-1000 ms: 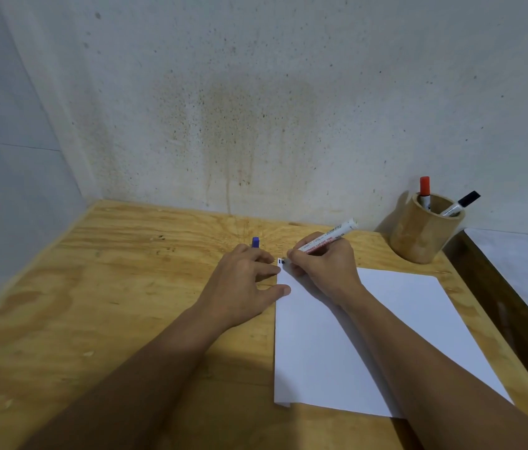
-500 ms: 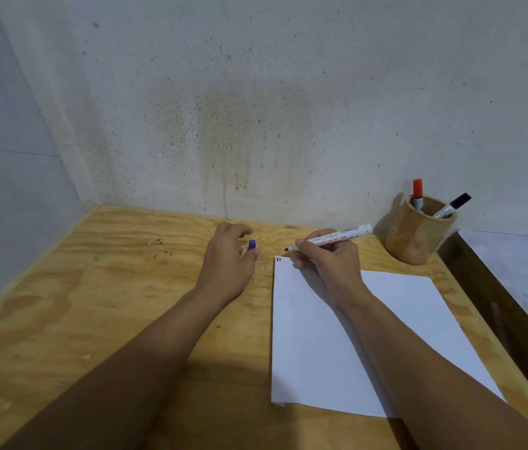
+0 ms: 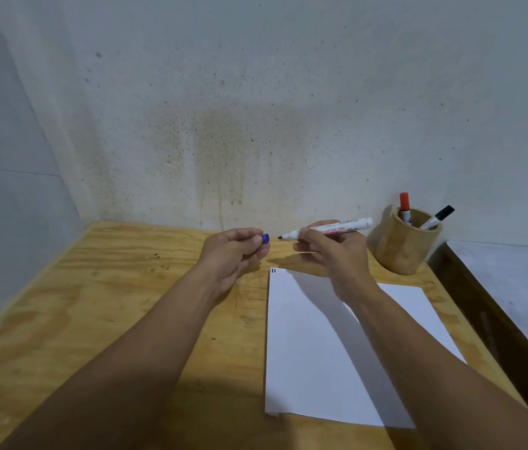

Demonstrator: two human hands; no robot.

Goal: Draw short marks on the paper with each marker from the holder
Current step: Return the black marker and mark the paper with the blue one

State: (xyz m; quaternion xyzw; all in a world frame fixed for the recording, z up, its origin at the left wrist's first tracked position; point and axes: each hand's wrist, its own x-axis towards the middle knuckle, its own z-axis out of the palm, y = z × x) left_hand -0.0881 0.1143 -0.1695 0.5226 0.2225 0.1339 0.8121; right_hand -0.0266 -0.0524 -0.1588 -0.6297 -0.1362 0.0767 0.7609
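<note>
My right hand [image 3: 331,254] holds an uncapped white marker [image 3: 327,231] level above the table, its dark tip pointing left. My left hand [image 3: 233,251] pinches the marker's blue cap [image 3: 265,238], a short gap from the tip. Below both hands lies a white sheet of paper [image 3: 318,358] with two short dark marks [image 3: 274,270] in its far left corner. A round wooden holder [image 3: 399,248] stands at the back right with a red-capped marker [image 3: 404,206] and a black-capped marker [image 3: 438,216] in it.
The plywood table [image 3: 94,303] meets a stained wall behind and a wall on the left. A dark gap and a pale grey surface [image 3: 522,280] border the table's right edge, close to the holder.
Both hands have lifted off the paper. The marker has turned level with its tip toward the left hand, and the left hand has raised the blue cap toward that tip.
</note>
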